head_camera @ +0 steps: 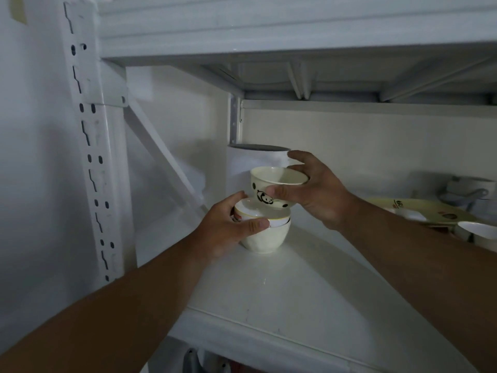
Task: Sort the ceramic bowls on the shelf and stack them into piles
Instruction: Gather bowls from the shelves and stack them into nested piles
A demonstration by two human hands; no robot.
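White metal shelf (309,278), dimly lit: left hand (228,227) grips the bowl stack (265,235) while right hand (314,192) pinches a tilted panda bowl (274,188) just above it; seated crooked, it could topple the stack.

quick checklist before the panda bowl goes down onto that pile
1. Right hand grips the panda bowl: ok.
2. Left hand steadies the pile: ok.
3. Panda bowl upright: ok.
4. Panda bowl centred over the pile: not ok, it sits to the right.
5. Pile flat on the shelf: ok.
6. Top bowl of the pile empty: cannot tell, it is hidden.
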